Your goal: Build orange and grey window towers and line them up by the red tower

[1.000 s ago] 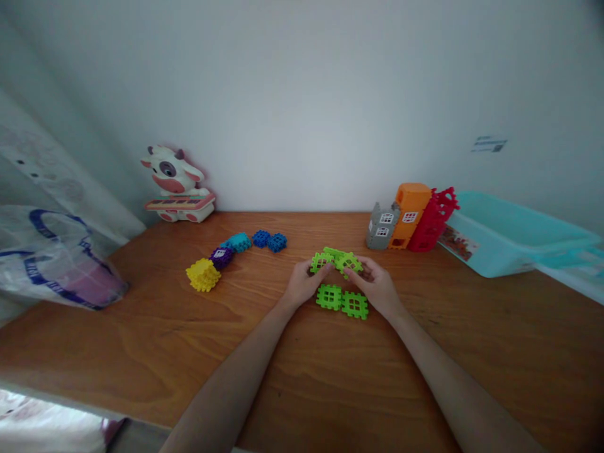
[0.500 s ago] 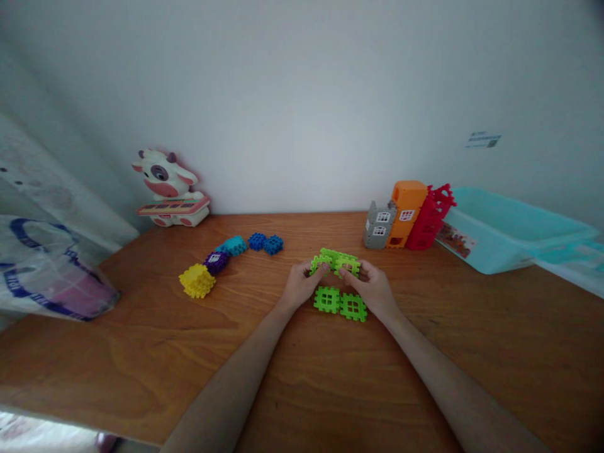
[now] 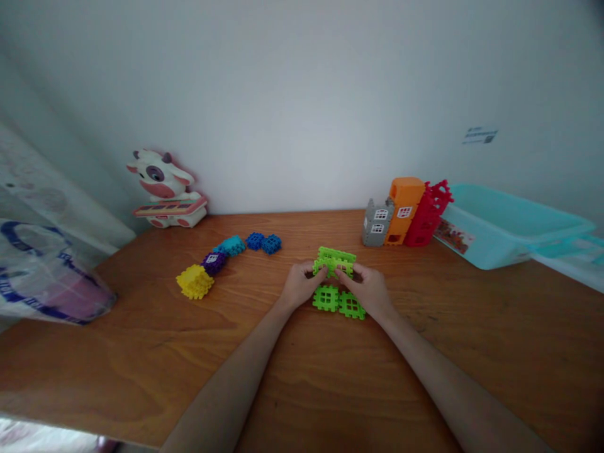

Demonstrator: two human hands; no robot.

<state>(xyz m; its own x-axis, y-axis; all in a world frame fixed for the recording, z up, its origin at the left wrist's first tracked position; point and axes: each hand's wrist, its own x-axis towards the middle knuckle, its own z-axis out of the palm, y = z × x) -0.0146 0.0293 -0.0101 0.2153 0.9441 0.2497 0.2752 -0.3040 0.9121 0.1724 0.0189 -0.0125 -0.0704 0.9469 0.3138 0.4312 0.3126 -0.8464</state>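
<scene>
Between my two hands is a group of light green interlocking building blocks (image 3: 336,255), notched at the edges, some with window openings. My left hand (image 3: 302,284) pinches its left side, thumb in front. On the right side, my right hand (image 3: 368,288) grips it with the thumb on the front face; the other fingers are mostly hidden behind. Just below, two flat green window blocks (image 3: 326,299) lie side by side on the wooden table (image 3: 302,390), nearest my right wrist. Whether the held pieces are fully joined I cannot tell.
To the left lie yellow blocks (image 3: 195,281), a purple block (image 3: 214,262), turquoise blocks (image 3: 231,245) and dark blue blocks (image 3: 271,244). A cow keyboard toy (image 3: 165,192) and a plastic bag (image 3: 51,277) stand farther left. Grey, orange (image 3: 404,211) and red towers stand by a turquoise bin (image 3: 509,236).
The held green pieces have come closer together and are slightly more upright, with both thumbs pressed on the front. The view has shifted slightly.
</scene>
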